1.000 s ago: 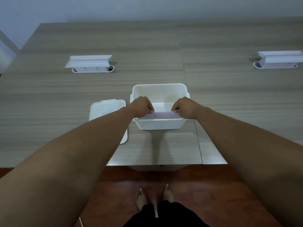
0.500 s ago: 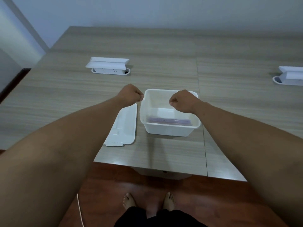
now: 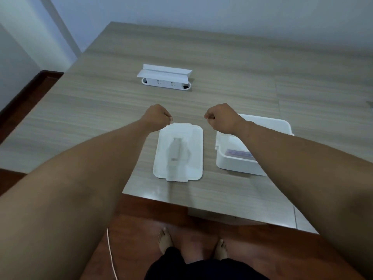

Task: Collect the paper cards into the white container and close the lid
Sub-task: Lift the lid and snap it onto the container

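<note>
- Cards (image 3: 239,152) lie inside the open white container (image 3: 232,164) on the table (image 3: 101,110).
- Lid (image 3: 179,154) lies flat just left of it.
- Left hand (image 3: 157,118) and right hand (image 3: 221,118) are curled, holding nothing, above the lid's far end.

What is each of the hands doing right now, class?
Left hand: closed in a fist, holding nothing, above the lid's far edge.
Right hand: closed, holding nothing.

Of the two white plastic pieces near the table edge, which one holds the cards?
The white container, the deep tub under the right forearm; purple-edged paper cards lie inside. The lid beside it lies flat.
</note>
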Available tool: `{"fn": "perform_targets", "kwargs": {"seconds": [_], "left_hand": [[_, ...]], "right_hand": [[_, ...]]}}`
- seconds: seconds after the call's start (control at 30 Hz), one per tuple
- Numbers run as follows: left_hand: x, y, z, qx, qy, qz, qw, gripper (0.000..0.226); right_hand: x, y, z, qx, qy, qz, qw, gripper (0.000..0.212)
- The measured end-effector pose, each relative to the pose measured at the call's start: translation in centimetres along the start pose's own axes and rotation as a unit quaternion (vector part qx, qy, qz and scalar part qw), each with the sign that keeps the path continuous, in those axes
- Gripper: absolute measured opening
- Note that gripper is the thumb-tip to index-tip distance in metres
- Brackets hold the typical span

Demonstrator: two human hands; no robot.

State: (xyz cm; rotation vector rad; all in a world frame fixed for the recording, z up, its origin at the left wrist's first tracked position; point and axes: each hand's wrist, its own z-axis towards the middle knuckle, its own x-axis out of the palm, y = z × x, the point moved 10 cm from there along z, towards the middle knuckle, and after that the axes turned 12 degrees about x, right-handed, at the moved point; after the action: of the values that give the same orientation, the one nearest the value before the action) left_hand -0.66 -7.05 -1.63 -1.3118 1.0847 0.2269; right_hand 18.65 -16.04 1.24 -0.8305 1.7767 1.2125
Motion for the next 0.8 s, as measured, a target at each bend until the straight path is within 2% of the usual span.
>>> {"fn": "perform_targets", "kwargs": {"seconds": [0.2,0.3,0.33,0.47,0.57,0.67,0.73,0.8], "left_hand": [[1.0,5.6,0.6,-0.022,0.057,0.121,0.991,0.018],[2.4,8.8,0.4,-0.056,0.084,0.149,0.984,0.016],[3.1,9.9,0.0,-0.066,0.093,0.154,0.981,0.017],[6.4,14.3,-1.2,-0.098,0.141,0.176,0.969,0.026],[8.4,15.7,-1.8,-0.095,0.160,0.179,0.966,0.026],[9.7,15.8,-1.7,-0.073,0.160,0.184,0.967,0.030],[9.7,16.1,-1.5,-0.070,0.147,0.174,0.971,0.029],[9.0,16.3,-1.0,-0.063,0.131,0.172,0.974,0.029]], "right_hand": [[6.1,0.0,2.9,0.120,0.028,-0.028,0.992,0.030],[9.9,-0.9,2.7,0.195,0.060,-0.033,0.978,0.010],[11.2,-1.3,2.3,0.216,0.069,-0.035,0.973,0.009],[16.5,-3.1,1.0,0.298,0.098,-0.014,0.949,0.025],[18.0,-4.4,0.3,0.350,0.070,0.018,0.934,0.028],[18.3,-5.2,0.1,0.384,0.044,0.030,0.922,0.012],[18.6,-5.6,-0.1,0.409,0.041,0.059,0.910,0.020],[18.8,-6.3,-0.7,0.458,0.027,0.140,0.877,0.028]]}}
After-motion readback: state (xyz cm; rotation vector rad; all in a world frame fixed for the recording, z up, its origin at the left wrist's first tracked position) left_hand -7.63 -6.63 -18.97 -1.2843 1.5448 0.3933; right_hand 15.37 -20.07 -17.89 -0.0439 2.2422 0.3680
